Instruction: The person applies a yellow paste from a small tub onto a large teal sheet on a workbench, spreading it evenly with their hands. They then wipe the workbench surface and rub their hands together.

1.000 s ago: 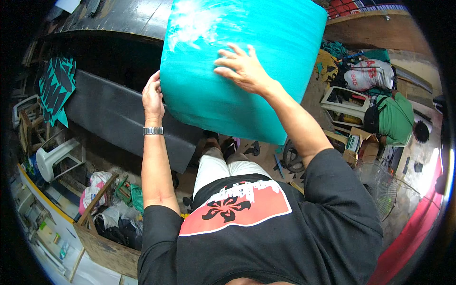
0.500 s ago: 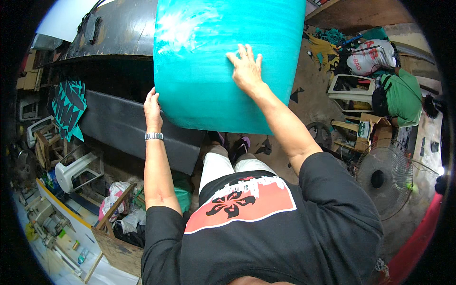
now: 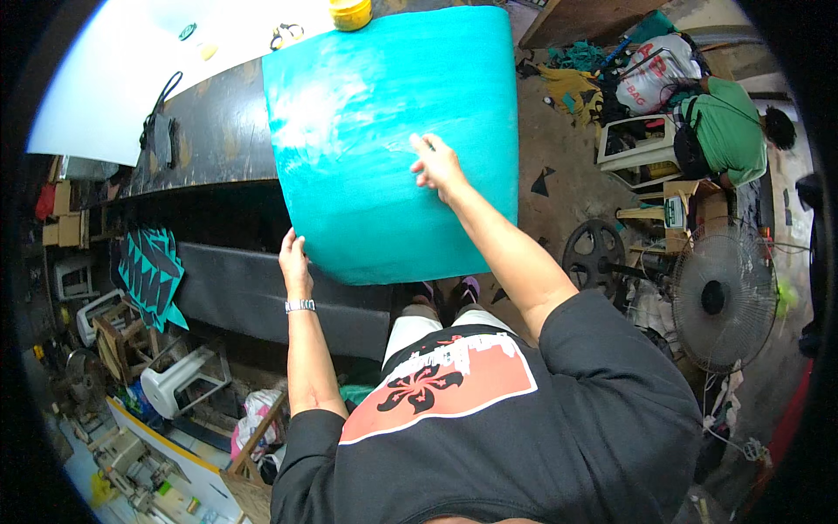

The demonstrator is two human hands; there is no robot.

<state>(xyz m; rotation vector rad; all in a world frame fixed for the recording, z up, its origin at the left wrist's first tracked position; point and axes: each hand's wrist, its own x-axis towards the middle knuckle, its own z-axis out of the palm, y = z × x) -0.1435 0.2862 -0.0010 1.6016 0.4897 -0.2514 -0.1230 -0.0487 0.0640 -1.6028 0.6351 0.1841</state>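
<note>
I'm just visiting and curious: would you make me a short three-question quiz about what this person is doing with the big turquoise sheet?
1. True or false: the left hand grips the lower left corner of the turquoise foam sheet.
2. Where does the right hand rest? A) flat on the sheet's face B) on the yellow tub C) on the standing fan
3. Fill in: the left wrist wears a silver ____.

Key: 1 true; 2 A; 3 watch.
</note>
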